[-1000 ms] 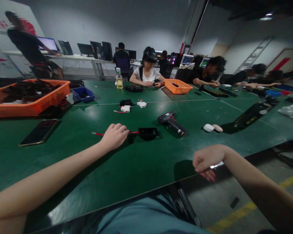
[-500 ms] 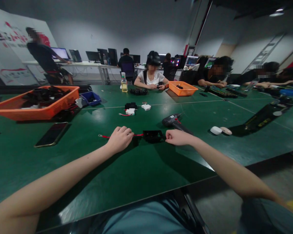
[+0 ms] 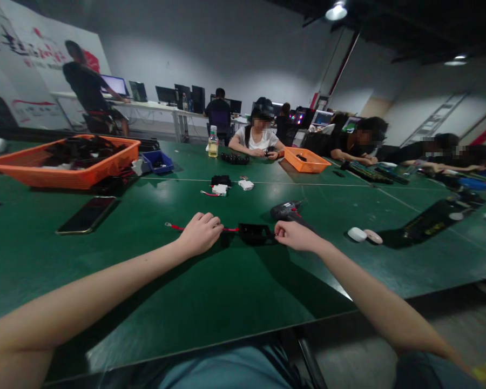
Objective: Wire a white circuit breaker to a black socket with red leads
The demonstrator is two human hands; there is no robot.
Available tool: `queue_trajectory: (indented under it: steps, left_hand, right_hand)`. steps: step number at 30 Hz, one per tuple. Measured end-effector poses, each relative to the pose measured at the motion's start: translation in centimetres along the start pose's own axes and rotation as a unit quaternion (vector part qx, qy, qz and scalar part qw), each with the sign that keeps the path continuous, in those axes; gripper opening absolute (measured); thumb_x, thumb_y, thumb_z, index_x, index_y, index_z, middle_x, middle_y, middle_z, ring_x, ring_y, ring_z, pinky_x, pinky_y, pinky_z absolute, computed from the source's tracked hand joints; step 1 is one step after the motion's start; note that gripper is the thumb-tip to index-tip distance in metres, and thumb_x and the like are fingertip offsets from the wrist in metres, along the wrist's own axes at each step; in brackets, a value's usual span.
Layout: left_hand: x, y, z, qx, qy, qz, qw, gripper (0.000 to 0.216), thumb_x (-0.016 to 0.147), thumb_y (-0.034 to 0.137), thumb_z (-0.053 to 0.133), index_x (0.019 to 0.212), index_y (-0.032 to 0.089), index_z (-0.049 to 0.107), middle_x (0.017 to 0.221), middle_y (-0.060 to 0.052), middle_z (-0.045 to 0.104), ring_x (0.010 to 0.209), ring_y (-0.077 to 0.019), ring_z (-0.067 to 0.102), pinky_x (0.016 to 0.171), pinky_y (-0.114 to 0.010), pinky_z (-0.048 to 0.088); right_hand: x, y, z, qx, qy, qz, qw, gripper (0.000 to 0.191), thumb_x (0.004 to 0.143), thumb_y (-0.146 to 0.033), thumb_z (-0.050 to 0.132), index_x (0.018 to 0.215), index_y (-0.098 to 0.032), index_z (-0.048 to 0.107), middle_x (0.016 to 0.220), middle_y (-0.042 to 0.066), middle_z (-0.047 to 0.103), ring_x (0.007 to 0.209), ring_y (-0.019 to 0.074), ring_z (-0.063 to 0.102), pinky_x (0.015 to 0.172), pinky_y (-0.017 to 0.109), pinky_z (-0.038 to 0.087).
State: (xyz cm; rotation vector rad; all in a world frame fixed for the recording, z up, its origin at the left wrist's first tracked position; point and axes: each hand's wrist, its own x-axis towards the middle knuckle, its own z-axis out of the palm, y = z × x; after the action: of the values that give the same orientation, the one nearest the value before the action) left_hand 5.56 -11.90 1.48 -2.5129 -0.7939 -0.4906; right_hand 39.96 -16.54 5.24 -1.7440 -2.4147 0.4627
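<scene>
A black plastic housing [image 3: 254, 233] lies on the green table in front of me, between my two hands. From its left side runs a red cable [image 3: 230, 229], which passes under my left hand [image 3: 201, 233] and ends beyond it in a metal ring terminal [image 3: 168, 225]. My left fingers are closed around this cable. At the housing's right end my right hand [image 3: 295, 235] pinches with thumb and forefinger; what lies between the fingertips is too small and dark to make out. Just behind my right hand rests a black power screwdriver [image 3: 287, 210].
Black and white connector parts [image 3: 219, 189] lie behind the housing. To the left are a phone [image 3: 87, 215], an orange basket [image 3: 65, 175] of black parts and a blue bin [image 3: 157, 162]. Two small round cases [image 3: 357, 234] sit right. Co-workers sit across the table.
The view has shifted slightly, so everything sits a little differently in frame. My hands keep nearly the same places at the cable and the housing's right end.
</scene>
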Motion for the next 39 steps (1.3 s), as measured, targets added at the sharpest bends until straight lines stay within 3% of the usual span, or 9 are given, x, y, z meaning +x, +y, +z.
queue_trajectory:
  steps: [7,12,17,23,34,39]
  left_hand:
    - [-0.2,-0.2,0.2,-0.005,0.003,-0.006,1.0,0.025,0.098,0.026,0.044,0.101,0.02,0.068,0.099,-0.009,0.065,0.093,-0.0243,0.054,0.075,-0.039,0.035]
    - [-0.4,-0.2,0.1,-0.01,0.008,-0.01,1.0,0.025,0.097,0.027,0.044,0.098,0.02,0.068,0.098,-0.01,0.064,0.093,-0.0245,0.054,0.075,-0.039,0.034]
    - [-0.5,-0.2,0.2,-0.026,0.009,-0.017,0.999,0.018,0.092,0.022,0.051,0.096,0.019,0.068,0.098,-0.011,0.064,0.093,-0.0247,0.053,0.074,-0.04,0.034]
    - [-0.6,-0.3,0.3,-0.022,0.013,-0.019,0.999,0.024,0.096,0.024,0.046,0.097,0.019,0.069,0.095,-0.011,0.063,0.091,-0.0241,0.052,0.072,-0.04,0.032]
    - [-0.5,-0.2,0.3,-0.032,0.004,-0.023,0.999,0.018,0.092,0.02,0.051,0.095,0.019,0.068,0.098,-0.01,0.064,0.093,-0.0243,0.052,0.075,-0.04,0.034]
    - [-0.4,-0.1,0.5,-0.021,-0.001,-0.018,1.0,0.017,0.092,0.02,0.05,0.092,0.018,0.067,0.099,-0.011,0.064,0.093,-0.0252,0.052,0.076,-0.041,0.035]
  right_hand:
    - [1.5,-2.5,-2.5,0.003,0.079,-0.026,0.997,0.012,0.082,-0.02,0.057,0.094,-0.018,0.059,0.081,0.002,0.066,0.069,0.0144,0.059,0.063,0.025,0.04]
    - [3.3,-5.5,-2.9,-0.016,0.072,-0.092,0.993,0.018,0.087,-0.022,0.055,0.101,-0.019,0.066,0.094,0.005,0.069,0.073,0.015,0.059,0.066,0.026,0.041]
    - [4.7,-7.7,-3.0,-0.006,0.078,-0.106,0.991,0.019,0.091,-0.034,0.059,0.098,-0.02,0.069,0.089,0.004,0.07,0.073,0.016,0.059,0.066,0.027,0.041]
    - [5.5,-9.4,-3.6,0.008,0.077,-0.129,0.989,0.02,0.093,-0.032,0.053,0.099,-0.02,0.069,0.09,0.004,0.072,0.074,0.0164,0.061,0.068,0.028,0.043]
    - [5.3,-8.8,-2.7,0.027,0.049,-0.109,0.992,0.018,0.09,-0.026,0.055,0.103,-0.019,0.065,0.09,0.004,0.071,0.07,0.0154,0.061,0.064,0.027,0.043]
    - [5.6,-8.1,-2.9,0.013,0.043,-0.115,0.992,0.021,0.092,-0.025,0.055,0.107,-0.019,0.068,0.102,0.006,0.072,0.08,0.0173,0.064,0.07,0.028,0.045]
